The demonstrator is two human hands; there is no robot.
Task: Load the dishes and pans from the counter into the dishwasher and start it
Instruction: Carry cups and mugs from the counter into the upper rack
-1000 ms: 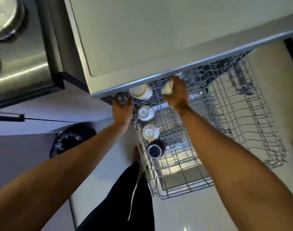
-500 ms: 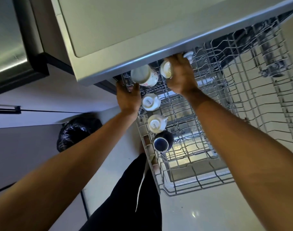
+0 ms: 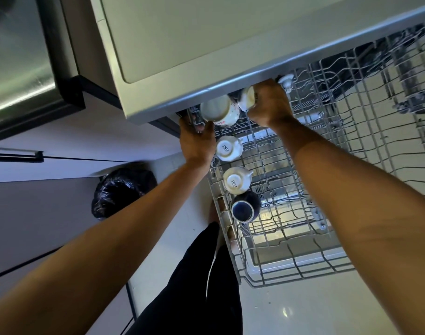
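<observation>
The dishwasher's upper wire rack is pulled out below the counter edge. Along its left side stand upside-down cups: a floral mug, two white cups and a dark blue cup. My right hand grips a small white cup at the rack's back, just under the counter edge. My left hand holds the rack's left rail next to the floral mug, with its fingers curled over the wire.
A steel stove sits at the upper left beside the counter. A black rubbish bag lies on the floor by the cabinets. My dark-trousered leg stands left of the rack. A spray arm hub shows behind my right hand.
The camera has moved closer and tilted. Both hands stay at the rack's back left corner, with the right hand holding the small white cup near the counter edge.
</observation>
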